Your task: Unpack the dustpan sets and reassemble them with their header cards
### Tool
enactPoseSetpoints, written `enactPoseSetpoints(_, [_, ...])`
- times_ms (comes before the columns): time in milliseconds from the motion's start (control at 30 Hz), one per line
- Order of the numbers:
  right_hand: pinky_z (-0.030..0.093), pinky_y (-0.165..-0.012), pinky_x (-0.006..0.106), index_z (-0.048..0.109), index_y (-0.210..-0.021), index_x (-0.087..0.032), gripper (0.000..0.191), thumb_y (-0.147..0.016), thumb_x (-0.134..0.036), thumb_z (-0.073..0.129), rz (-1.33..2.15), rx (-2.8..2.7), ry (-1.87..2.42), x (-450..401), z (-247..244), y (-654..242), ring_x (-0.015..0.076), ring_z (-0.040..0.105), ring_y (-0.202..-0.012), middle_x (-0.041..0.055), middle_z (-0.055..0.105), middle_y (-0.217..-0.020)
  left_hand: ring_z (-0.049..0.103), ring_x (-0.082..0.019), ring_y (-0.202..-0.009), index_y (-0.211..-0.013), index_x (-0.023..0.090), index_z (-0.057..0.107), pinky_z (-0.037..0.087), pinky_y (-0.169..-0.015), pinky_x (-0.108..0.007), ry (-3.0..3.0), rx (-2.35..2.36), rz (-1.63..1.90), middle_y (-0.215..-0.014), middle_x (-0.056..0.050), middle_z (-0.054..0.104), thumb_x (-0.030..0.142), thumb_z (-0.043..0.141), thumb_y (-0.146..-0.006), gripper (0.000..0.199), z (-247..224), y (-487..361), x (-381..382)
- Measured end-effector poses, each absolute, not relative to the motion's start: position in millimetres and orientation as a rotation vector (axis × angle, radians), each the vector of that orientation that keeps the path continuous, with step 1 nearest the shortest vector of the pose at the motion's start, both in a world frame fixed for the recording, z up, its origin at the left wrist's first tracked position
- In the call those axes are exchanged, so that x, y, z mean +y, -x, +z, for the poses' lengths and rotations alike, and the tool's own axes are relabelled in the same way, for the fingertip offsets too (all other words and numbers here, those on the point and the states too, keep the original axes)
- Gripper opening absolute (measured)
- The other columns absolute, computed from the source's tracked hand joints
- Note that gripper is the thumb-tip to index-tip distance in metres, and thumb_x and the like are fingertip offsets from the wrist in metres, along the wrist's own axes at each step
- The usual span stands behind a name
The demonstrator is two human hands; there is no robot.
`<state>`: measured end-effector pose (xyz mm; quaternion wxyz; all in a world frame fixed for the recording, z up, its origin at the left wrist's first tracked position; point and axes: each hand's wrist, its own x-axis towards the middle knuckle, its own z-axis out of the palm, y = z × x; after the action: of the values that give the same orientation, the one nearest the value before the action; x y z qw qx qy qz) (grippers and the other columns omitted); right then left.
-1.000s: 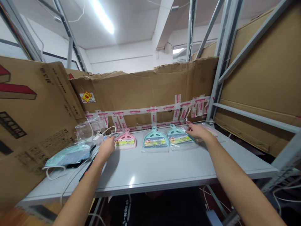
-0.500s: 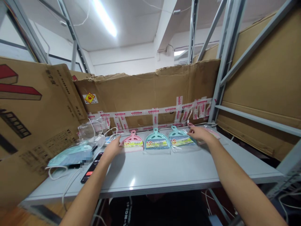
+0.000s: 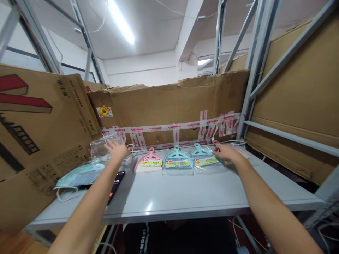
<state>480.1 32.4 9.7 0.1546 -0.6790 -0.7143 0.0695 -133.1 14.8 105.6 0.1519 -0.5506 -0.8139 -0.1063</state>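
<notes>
Left of the fully visible pink dustpan (image 3: 148,163) on the worktop (image 3: 169,197), my left grip (image 3: 116,150) is spread near clear plastic wrap (image 3: 98,146). Right of that dustpan lie two turquoise dustpans (image 3: 177,163), then another pink one (image 3: 240,152); my right grip (image 3: 224,152) meets its handle (image 3: 215,142), pinching or not, I can't tell.
</notes>
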Motion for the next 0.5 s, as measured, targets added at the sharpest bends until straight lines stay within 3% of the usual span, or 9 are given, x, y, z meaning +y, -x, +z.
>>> enactPoseSetpoints(67, [0.051, -0.083, 0.031, 0.082, -0.101, -0.020, 0.017, -0.099, -0.035, 0.076, 0.197, -2.048, 1.939, 31.5, 10.3, -479.4, 0.0270, 0.078, -0.098, 0.0123, 0.086, -0.108, 0.006, -0.069, -0.170, -0.139, 0.003, 0.079, 0.008, -0.123, -0.092, 1.555, -2.362, -0.263, -0.173, -0.042, 0.044, 0.060, 0.074, -0.097, 0.070, 99.3, 128.5, 27.1])
enactPoseSetpoints(167, [0.052, -0.084, 0.032, 0.083, -0.100, -0.020, 0.016, -0.097, -0.035, 0.079, 0.194, -2.026, 1.923, 31.2, 10.0, -478.4, 0.0279, 0.079, -0.098, 0.0129, 0.086, -0.109, 0.009, -0.070, -0.169, -0.135, 0.011, 0.082, 0.005, -0.116, -0.098, 1.546, -2.418, -0.347, -0.161, -0.041, 0.059, 0.061, 0.079, -0.091, 0.067, 93.7, 119.7, 35.0])
enactPoseSetpoints(267, [0.053, -0.083, 0.032, 0.084, -0.101, -0.020, 0.017, -0.097, -0.036, 0.078, 0.213, -2.026, 1.941, 31.3, 9.6, -478.0, 0.0274, 0.079, -0.094, 0.0118, 0.087, -0.107, 0.017, -0.068, -0.168, -0.124, 0.011, 0.084, 0.008, -0.119, -0.096, 1.619, -2.335, -0.425, -0.147, -0.036, 0.071, 0.052, 0.077, -0.096, 0.051, 101.0, 113.1, 29.8])
enactPoseSetpoints(367, [0.052, -0.082, 0.032, 0.085, -0.103, -0.020, 0.019, -0.098, -0.037, 0.075, 0.192, -2.044, 1.954, 30.0, 11.8, -479.9, 0.0279, 0.079, -0.098, 0.0122, 0.087, -0.108, 0.038, -0.059, -0.159, -0.118, 0.001, 0.080, 0.010, -0.125, -0.089, 1.615, -2.272, -0.494, -0.139, -0.031, 0.074, 0.033, 0.074, -0.100, 0.037, 127.7, 108.4, 13.7])
enactPoseSetpoints(433, [0.051, -0.082, 0.032, 0.085, -0.101, -0.021, 0.021, -0.099, -0.038, 0.074, 0.154, -1.985, 1.986, 28.0, 15.6, -481.8, 0.0290, 0.079, -0.099, 0.0130, 0.087, -0.106, 0.051, -0.052, -0.150, -0.120, -0.003, 0.077, 0.010, -0.128, -0.085, 1.557, -2.273, -0.590, -0.140, -0.030, 0.073, 0.033, 0.071, -0.104, 0.040, 153.7, 103.1, -2.7])
enactPoseSetpoints(500, [0.051, -0.082, 0.033, 0.085, -0.101, -0.020, 0.025, -0.102, -0.041, 0.071, 0.107, -1.833, 2.019, 25.3, 20.9, -481.8, 0.0303, 0.079, -0.097, 0.0144, 0.086, -0.104, 0.057, -0.042, -0.144, -0.121, 0.004, 0.077, 0.018, -0.132, -0.077, 1.558, -2.148, -0.833, -0.141, -0.021, 0.073, 0.036, 0.066, -0.108, 0.036, 179.2, 92.9, -22.9])
